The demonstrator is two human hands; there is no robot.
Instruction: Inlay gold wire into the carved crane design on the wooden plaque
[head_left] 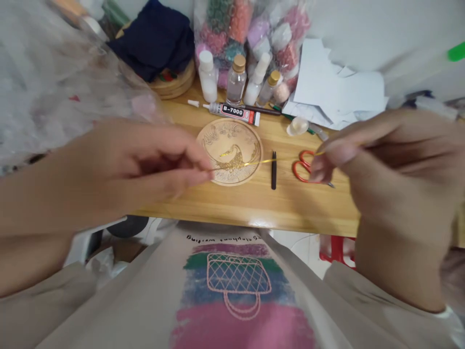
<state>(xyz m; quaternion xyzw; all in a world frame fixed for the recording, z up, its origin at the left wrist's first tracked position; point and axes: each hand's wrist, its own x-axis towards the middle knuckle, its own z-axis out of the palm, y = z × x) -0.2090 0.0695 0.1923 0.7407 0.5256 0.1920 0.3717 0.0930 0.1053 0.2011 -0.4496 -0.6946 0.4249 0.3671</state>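
A thin gold wire or thread is stretched sideways between my two hands, above the table. My left hand pinches one end between thumb and fingertips. On the other side, my right hand pinches the wire near its other end, thumb against forefinger. Below and behind the wire lies a round wooden plaque with a carved bird and wave design, part of the bird covered in gold. Black tweezers lie beside it. Red-handled scissors are partly hidden by my right hand.
A B-7000 glue tube lies behind the plaque, with several small bottles behind it. White paper is at the back right. Plastic wrapping and a dark blue cloth occupy the left. The table's front edge runs close to my body.
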